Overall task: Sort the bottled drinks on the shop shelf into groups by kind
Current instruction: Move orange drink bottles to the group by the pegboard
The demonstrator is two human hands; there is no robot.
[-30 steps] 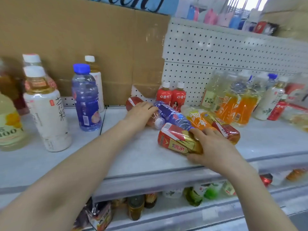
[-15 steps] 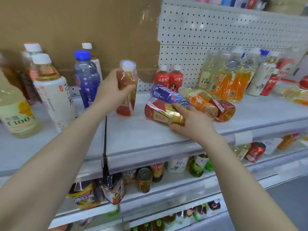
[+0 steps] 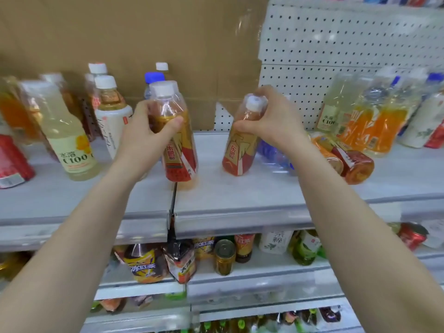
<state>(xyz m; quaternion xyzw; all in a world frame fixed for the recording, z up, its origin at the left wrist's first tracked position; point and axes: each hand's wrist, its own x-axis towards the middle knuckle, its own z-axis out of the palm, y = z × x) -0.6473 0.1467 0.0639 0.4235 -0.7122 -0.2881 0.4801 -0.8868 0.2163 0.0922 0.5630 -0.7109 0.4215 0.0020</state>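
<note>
Left hand (image 3: 147, 131) wrapped round upper body of white-capped tea bottle (image 3: 179, 152) with red-gold label, thumb across front. Bottle near upright, base over seam in shelf (image 3: 240, 198); contact with shelf unclear. Pale yellow C100 bottle (image 3: 72, 145) and white-label bottle (image 3: 113, 118) stand to its left. Right hand (image 3: 274, 121) grips neck of matching tea bottle (image 3: 237, 150), tilted, cap leaning right, base low at shelf. Further right, lying on sides: blue bottle (image 3: 274, 155), orange bottle (image 3: 325, 152), red bottle (image 3: 355, 165).
</note>
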